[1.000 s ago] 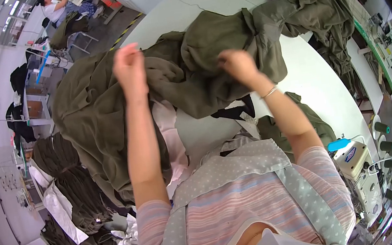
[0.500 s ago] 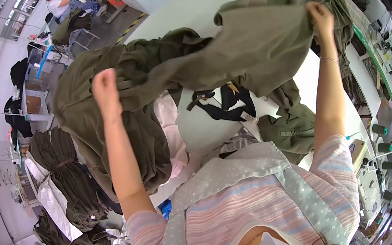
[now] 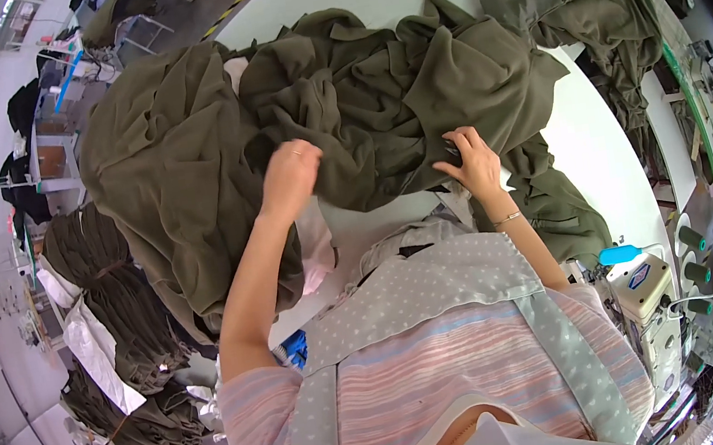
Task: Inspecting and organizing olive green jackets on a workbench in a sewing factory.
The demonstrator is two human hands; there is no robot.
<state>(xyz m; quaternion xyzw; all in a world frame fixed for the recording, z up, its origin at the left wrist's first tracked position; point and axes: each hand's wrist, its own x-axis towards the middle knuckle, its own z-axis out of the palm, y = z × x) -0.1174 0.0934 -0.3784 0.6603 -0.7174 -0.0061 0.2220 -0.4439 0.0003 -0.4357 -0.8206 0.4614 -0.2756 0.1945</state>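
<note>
A rumpled olive-green garment (image 3: 377, 103) lies in thick folds across the white table in front of me. My left hand (image 3: 292, 177) is closed at its near left edge, with fingertips pressed into the cloth and partly hidden. At the near right edge, my right hand (image 3: 475, 162) has thumb and fingers apart beside the fabric. A small dark, shiny spot shows between them, too small to name. To the left a large heap of olive garments (image 3: 169, 166) drapes over the table's side. Another olive piece (image 3: 562, 213) lies right of my right hand.
A pale pink cloth (image 3: 316, 246) shows under the left heap. More olive garments (image 3: 599, 10) are piled at the far right. A sewing machine (image 3: 644, 284) with green thread cones (image 3: 696, 272) stands at the near right. Tied dark bundles (image 3: 97, 266) lie at the left.
Both hands have come down and closer together from holding the garment stretched in the air. The cloth now lies bunched on the table, covering the black pieces seen before. The right hand's fingers have spread.
</note>
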